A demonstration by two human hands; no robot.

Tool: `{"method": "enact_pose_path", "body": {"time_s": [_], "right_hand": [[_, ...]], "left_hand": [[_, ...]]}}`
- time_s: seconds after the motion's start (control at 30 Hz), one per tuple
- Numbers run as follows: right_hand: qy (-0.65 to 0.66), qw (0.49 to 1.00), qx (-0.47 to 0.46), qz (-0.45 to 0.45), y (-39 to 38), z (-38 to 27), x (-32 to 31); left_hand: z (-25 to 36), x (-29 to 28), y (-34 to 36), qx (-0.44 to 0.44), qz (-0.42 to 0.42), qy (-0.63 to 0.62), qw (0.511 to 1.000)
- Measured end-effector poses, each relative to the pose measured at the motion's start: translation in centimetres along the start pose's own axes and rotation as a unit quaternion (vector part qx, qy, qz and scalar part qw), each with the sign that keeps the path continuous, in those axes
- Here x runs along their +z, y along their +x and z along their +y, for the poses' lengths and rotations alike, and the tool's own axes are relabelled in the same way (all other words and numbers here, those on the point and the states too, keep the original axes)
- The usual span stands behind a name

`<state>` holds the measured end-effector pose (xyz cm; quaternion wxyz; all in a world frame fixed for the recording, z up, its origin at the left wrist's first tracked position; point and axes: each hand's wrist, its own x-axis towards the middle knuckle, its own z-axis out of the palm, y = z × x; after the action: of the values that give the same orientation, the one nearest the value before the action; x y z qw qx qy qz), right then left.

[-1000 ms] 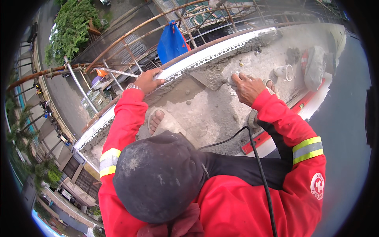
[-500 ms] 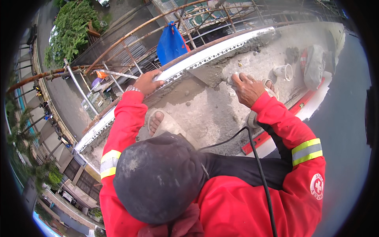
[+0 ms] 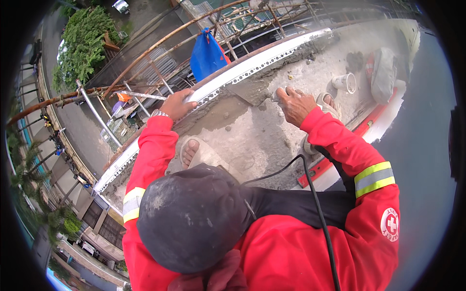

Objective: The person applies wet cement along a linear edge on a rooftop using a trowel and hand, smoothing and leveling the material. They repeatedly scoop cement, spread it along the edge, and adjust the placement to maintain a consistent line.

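Observation:
My right hand [image 3: 297, 107] is closed round the handle of a trowel. The trowel's grey, mortar-smeared blade [image 3: 248, 92] lies nearly flat on the wet mortar [image 3: 218, 114], beside a long white perforated edge strip [image 3: 250, 60]. To the left, my left hand [image 3: 177, 104] grips that strip at the ledge's outer side, its thumb on top and its other fingers partly hidden over the edge. The strip runs along the whole ledge, with rough grey mortar against its inner holes. Both arms are in red sleeves with reflective bands.
Rusty scaffold pipes [image 3: 145, 56] and a blue cloth [image 3: 206, 56] stand outside the ledge, above a street far below. On the right are a white cup [image 3: 344, 83], a grey bag [image 3: 383, 75] and a red spirit level [image 3: 374, 116]. A black cable [image 3: 313, 189] crosses near my right arm.
My right hand and the trowel have shifted slightly left in the picture, the blade still at the mortar by the strip. My left hand keeps its hold; the whole view has shifted a little.

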<state>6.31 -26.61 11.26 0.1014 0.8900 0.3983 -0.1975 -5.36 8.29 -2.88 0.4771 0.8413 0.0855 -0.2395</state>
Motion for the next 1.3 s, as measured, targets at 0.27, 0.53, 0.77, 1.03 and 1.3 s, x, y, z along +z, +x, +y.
{"method": "enact_pose_path", "body": {"time_s": [0.27, 0.53, 0.77, 1.03, 1.3], "right_hand": [[0.027, 0.999, -0.035, -0.012, -1.9, -0.4, 0.8], [-0.048, 0.998, -0.011, -0.028, -1.3, 1.4, 1.6], [-0.024, 0.995, -0.072, 0.061, -0.9, 0.6, 1.4], [-0.036, 0.999, -0.001, -0.008, -1.2, 4.0, 0.7], [-0.013, 0.999, -0.034, 0.012, 0.3, 5.1, 1.4]], "left_hand": [[0.1, -0.1, 0.0, -0.014, -0.016, -0.004, 1.000], [-0.5, 0.2, 0.0, 0.008, 0.007, -0.004, 1.000], [-0.3, 0.1, 0.0, -0.009, -0.004, 0.003, 1.000], [0.0, -0.2, 0.1, -0.010, -0.010, 0.013, 1.000], [0.0, -0.3, 0.1, -0.016, -0.021, 0.019, 0.999]]}}
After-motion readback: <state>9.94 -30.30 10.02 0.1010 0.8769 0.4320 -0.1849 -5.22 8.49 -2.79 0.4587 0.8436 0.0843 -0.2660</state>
